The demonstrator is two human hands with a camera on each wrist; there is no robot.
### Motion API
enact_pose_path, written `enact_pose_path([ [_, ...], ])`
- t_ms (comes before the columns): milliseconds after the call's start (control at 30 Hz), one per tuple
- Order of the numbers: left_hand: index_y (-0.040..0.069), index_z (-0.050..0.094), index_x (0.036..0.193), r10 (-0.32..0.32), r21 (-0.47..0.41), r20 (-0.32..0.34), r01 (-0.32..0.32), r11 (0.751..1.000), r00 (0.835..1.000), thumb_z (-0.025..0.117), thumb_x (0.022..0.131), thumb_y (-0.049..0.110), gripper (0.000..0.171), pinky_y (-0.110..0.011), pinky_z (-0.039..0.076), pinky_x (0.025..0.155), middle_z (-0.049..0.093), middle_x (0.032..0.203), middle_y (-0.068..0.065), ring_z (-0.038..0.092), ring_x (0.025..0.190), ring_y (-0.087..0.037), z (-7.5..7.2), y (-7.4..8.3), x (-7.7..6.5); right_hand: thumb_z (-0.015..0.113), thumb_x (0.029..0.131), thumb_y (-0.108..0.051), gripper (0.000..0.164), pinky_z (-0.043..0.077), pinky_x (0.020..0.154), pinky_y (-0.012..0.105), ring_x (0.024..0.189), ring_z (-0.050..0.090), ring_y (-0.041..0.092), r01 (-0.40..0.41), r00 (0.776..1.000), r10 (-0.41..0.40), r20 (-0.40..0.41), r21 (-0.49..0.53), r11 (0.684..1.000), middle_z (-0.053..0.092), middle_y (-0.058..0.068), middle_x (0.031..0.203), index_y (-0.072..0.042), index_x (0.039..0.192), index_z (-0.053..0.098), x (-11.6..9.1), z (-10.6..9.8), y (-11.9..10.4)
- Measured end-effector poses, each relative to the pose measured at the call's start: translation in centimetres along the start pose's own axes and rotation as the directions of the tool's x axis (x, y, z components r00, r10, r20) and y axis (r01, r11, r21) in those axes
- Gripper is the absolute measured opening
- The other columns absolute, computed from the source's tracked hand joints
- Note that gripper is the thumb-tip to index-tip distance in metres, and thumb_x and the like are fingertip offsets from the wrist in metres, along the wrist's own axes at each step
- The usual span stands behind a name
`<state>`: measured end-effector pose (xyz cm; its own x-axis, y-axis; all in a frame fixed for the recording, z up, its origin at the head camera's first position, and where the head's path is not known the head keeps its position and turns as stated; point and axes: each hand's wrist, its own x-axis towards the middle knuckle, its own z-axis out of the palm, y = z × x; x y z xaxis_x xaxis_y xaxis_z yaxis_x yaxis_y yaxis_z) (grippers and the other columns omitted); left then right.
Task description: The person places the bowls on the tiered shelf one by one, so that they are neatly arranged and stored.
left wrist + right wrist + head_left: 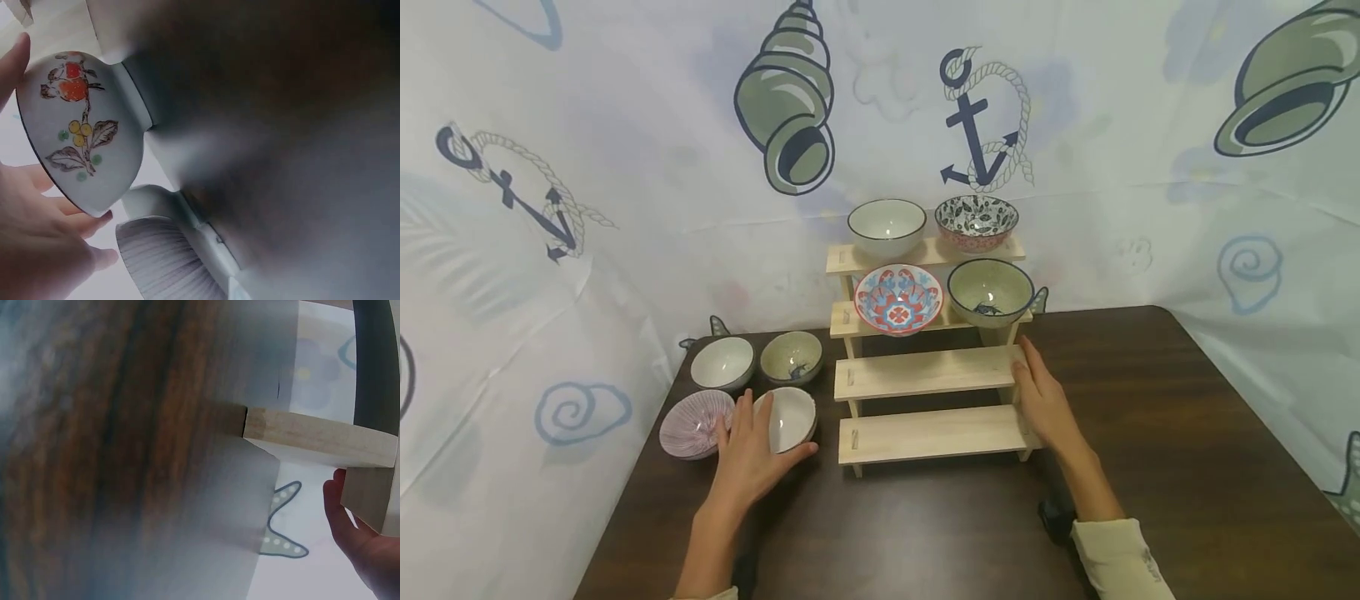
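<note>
My left hand (pixel 747 458) spans a white bowl (pixel 790 421) on the table, thumb at one side of its rim and fingers at the other. In the left wrist view, orange fruit and leaves decorate the side of this bowl, and its foot meets the tabletop. A purple-striped bowl (pixel 696 427) lies just left of the fingers. My right hand (pixel 1047 404) holds the right end of a stepped wooden rack (pixel 925 373). From the right wrist view, its fingers (pixel 340 515) reach behind a wooden upright.
Behind my left hand stand another white bowl (pixel 722 362) and a beige bowl (pixel 792 357). The rack's upper steps carry a white bowl (pixel 887 229), a black-and-red patterned bowl (pixel 976 225), a red-and-blue bowl (pixel 898 300) and a green bowl (pixel 990 293). A printed cloth (pixel 700 250) hangs behind.
</note>
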<state>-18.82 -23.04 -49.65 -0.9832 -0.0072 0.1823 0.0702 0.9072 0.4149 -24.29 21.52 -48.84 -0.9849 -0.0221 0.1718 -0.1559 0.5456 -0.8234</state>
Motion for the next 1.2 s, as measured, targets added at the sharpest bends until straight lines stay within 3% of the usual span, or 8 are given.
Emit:
enact_pose_path([
  [233, -0.003, 0.041, 0.153, 0.032, 0.010, -0.001, -0.032, 0.999, 0.999, 0.088, 0.071, 0.053, 0.110, -0.071, 0.004, 0.123, 0.043, 0.151, -0.035, 0.037, 0.144, -0.052, 0.4, 0.0, 0.1, 0.030, 0.113, -0.040, 0.060, 0.029, 0.120, 0.067, 0.150, 0.033, 0.050, -0.010, 1.000, 0.010, -0.009, -0.003, 1.000, 0.028, 0.024, 0.167, -0.019, 0.167, 0.017, -0.9, 0.4, 0.7],
  [433, -0.008, 0.047, 0.147, 0.040, -0.021, -0.024, -0.041, 0.999, 0.999, 0.090, 0.068, 0.044, 0.104, -0.071, 0.011, 0.123, 0.050, 0.140, -0.036, 0.042, 0.137, -0.050, 0.6, -0.2, -0.2, 0.031, 0.113, -0.038, 0.060, 0.027, 0.122, 0.065, 0.152, 0.031, 0.048, 0.008, 1.000, -0.008, 0.006, 0.010, 1.000, 0.026, 0.021, 0.169, -0.019, 0.167, 0.017, -1.0, 0.5, 0.8],
  [567, -0.008, 0.051, 0.143, 0.034, -0.052, -0.050, -0.037, 0.998, 0.998, 0.091, 0.067, 0.043, 0.100, -0.069, 0.028, 0.114, 0.050, 0.137, -0.036, 0.043, 0.130, -0.052, 0.4, -0.3, -0.1, 0.030, 0.113, -0.036, 0.059, 0.027, 0.123, 0.065, 0.153, 0.030, 0.048, 0.026, 1.000, -0.026, 0.008, 0.003, 1.000, 0.025, 0.022, 0.169, -0.015, 0.167, 0.016, -0.7, 0.4, 0.7],
  [700, -0.005, 0.055, 0.140, 0.028, -0.080, -0.099, -0.036, 0.996, 0.995, 0.093, 0.064, 0.040, 0.096, -0.064, 0.042, 0.097, 0.049, 0.136, -0.035, 0.044, 0.126, -0.051, -0.7, -0.1, 0.1, 0.030, 0.113, -0.037, 0.059, 0.026, 0.123, 0.064, 0.153, 0.030, 0.047, 0.022, 1.000, -0.022, 0.005, 0.003, 1.000, 0.025, 0.021, 0.169, -0.017, 0.167, 0.016, -0.5, 0.4, 0.6],
  [933, -0.001, 0.048, 0.145, -0.002, -0.130, -0.086, -0.009, 0.992, 0.996, 0.092, 0.069, 0.041, 0.098, -0.066, 0.046, 0.097, 0.041, 0.144, -0.032, 0.043, 0.130, -0.048, -3.3, 0.4, 0.7, 0.030, 0.113, -0.038, 0.061, 0.026, 0.123, 0.064, 0.154, 0.029, 0.047, 0.015, 1.000, -0.015, 0.005, 0.001, 1.000, 0.024, 0.021, 0.170, -0.014, 0.167, 0.016, -0.2, 0.4, 0.5],
  [1200, -0.001, 0.045, 0.149, 0.047, -0.129, -0.120, -0.062, 0.990, 0.992, 0.092, 0.069, 0.043, 0.102, -0.066, 0.045, 0.099, 0.042, 0.145, -0.029, 0.043, 0.131, -0.045, -5.1, 0.1, 1.9, 0.030, 0.113, -0.039, 0.061, 0.026, 0.124, 0.064, 0.154, 0.029, 0.046, 0.012, 1.000, -0.012, -0.003, -0.007, 1.000, 0.024, 0.021, 0.170, -0.014, 0.167, 0.017, 0.2, 0.1, 0.2],
])
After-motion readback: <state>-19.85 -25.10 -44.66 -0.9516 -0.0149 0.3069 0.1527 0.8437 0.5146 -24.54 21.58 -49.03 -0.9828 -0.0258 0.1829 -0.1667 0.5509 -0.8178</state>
